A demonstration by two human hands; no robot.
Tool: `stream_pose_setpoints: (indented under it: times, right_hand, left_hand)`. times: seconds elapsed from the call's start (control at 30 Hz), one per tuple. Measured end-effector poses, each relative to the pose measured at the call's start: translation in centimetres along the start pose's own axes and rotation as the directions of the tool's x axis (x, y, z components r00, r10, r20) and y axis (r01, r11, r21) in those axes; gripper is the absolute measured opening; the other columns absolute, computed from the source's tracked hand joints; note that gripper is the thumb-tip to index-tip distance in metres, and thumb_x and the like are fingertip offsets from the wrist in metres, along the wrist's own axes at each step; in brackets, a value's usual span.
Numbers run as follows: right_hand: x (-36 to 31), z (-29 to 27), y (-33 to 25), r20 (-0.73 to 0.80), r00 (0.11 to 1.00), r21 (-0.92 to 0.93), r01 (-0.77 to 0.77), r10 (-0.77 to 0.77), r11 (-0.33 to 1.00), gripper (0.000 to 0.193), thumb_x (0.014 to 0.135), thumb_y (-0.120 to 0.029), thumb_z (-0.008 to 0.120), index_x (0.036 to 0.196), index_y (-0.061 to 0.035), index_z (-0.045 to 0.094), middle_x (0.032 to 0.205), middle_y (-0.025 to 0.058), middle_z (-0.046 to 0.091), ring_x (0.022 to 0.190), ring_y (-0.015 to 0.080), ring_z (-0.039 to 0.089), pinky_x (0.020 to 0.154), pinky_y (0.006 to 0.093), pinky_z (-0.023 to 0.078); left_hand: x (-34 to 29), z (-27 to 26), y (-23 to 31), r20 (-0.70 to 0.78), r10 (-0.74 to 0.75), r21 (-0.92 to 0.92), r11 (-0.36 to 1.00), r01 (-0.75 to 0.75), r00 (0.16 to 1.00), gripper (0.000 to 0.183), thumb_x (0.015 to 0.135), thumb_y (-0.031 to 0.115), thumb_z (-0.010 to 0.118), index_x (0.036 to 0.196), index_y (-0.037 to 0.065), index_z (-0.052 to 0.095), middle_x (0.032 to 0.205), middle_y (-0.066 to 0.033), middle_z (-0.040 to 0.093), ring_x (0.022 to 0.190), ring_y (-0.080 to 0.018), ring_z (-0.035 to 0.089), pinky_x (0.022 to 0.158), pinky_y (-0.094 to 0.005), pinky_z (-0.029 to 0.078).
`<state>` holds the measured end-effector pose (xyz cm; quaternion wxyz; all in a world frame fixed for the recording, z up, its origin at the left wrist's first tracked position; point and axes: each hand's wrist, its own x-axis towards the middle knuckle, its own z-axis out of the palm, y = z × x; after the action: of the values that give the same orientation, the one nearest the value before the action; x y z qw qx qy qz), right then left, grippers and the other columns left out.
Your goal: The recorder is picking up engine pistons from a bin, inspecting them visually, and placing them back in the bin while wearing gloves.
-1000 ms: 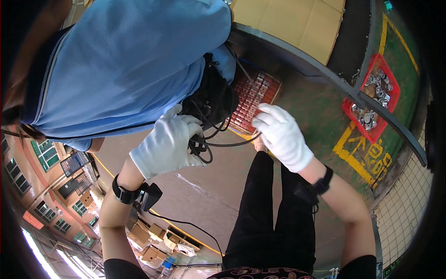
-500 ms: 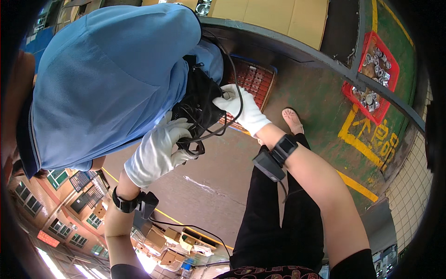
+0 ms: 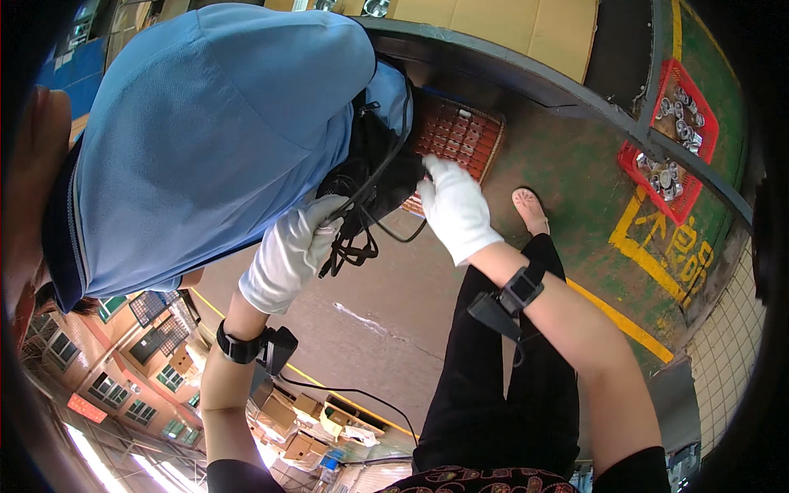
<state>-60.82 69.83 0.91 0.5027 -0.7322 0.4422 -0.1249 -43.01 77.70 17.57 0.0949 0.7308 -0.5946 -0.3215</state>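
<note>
A black zippered bag [image 3: 400, 177] hangs at the waist of a person in a blue shirt [image 3: 205, 148]. My left hand [image 3: 288, 253], in a white glove, is closed round black cables [image 3: 355, 246] beside the bag. Several cable loops and ends dangle below those fingers. My right hand [image 3: 459, 209], gloved too, has its fingertips closed on the bag's right edge. One black cable runs down across the bag's front from above. The bag's inside is hidden from me. Each of my wrists wears a black strap with a small box.
A grey-edged workbench [image 3: 501, 62] stands ahead, with a red crate [image 3: 468, 135] of parts under it. A red basket [image 3: 703, 168] of metal pieces sits on the green floor at right. Cardboard boxes [image 3: 304, 444] are piled at lower left. A cable trails from my left wrist box.
My left hand has shifted up and right, gathering the cables closer to the bag. My right hand has moved right to the bag's edge, and the view has shifted slightly.
</note>
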Motion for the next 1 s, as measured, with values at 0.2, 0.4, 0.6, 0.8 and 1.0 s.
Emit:
stream_pose_setpoints:
  times: [0.2, 0.4, 0.6, 0.8, 1.0]
  right_hand:
    - [5.0, 0.5, -0.5, -0.106, 0.994, 0.097, -0.024, 0.034, 0.995, 0.022, 0.083, -0.014, 0.056, 0.100, -0.0096, 0.070, 0.090, 0.0182, 0.068, 0.084, 0.0354, 0.065, 0.078, 0.0420, 0.051]
    - [5.9, 0.1, -2.0, 0.140, 0.916, 0.232, -0.400, 0.376, 0.887, 0.020, 0.083, -0.014, 0.056, 0.094, -0.0118, 0.073, 0.086, 0.0194, 0.069, 0.081, 0.0324, 0.067, 0.074, 0.0378, 0.051]
    - [5.9, 0.3, -1.5, 0.125, 0.914, 0.265, -0.406, 0.386, 0.875, 0.018, 0.083, -0.012, 0.058, 0.093, -0.0117, 0.073, 0.084, 0.0191, 0.069, 0.079, 0.0320, 0.067, 0.073, 0.0370, 0.051]
    - [5.8, 0.5, -1.0, 0.159, 0.901, 0.310, -0.434, 0.404, 0.846, 0.017, 0.083, -0.013, 0.058, 0.092, -0.0126, 0.073, 0.083, 0.0174, 0.069, 0.076, 0.0300, 0.067, 0.071, 0.0365, 0.051]
    - [5.5, 0.7, 0.5, 0.060, 0.933, 0.275, -0.357, 0.355, 0.893, 0.018, 0.084, -0.013, 0.057, 0.092, -0.0120, 0.074, 0.083, 0.0167, 0.069, 0.076, 0.0298, 0.067, 0.070, 0.0365, 0.051]
  left_hand:
    - [0.0, -0.1, 0.2, 0.037, -0.008, -0.045, 0.999, 0.010, 0.999, 0.024, 0.097, 0.011, 0.051, 0.117, 0.000, 0.057, 0.096, -0.0183, 0.067, 0.080, -0.0305, 0.064, 0.074, -0.0344, 0.050]
    - [0.0, 0.1, 0.2, -0.018, 0.046, -0.041, 0.998, -0.047, 0.999, 0.023, 0.094, 0.012, 0.053, 0.111, -0.002, 0.058, 0.092, -0.0232, 0.064, 0.079, -0.0382, 0.062, 0.072, -0.0392, 0.050]
    - [0.1, 0.0, -0.1, -0.011, 0.116, 0.044, 0.992, -0.116, 0.993, 0.024, 0.097, 0.012, 0.052, 0.117, 0.000, 0.057, 0.097, -0.0179, 0.064, 0.078, -0.0314, 0.061, 0.073, -0.0348, 0.049]
    - [0.1, -0.1, -0.3, -0.004, 0.089, 0.003, 0.996, -0.089, 0.996, 0.023, 0.097, 0.012, 0.052, 0.115, 0.000, 0.058, 0.098, -0.0186, 0.066, 0.080, -0.0316, 0.063, 0.074, -0.0344, 0.049]
    - [0.2, 0.0, -0.3, 0.032, 0.082, 0.021, 0.996, -0.082, 0.996, 0.025, 0.097, 0.015, 0.051, 0.116, 0.000, 0.057, 0.101, -0.0191, 0.066, 0.084, -0.0324, 0.064, 0.076, -0.0347, 0.050]
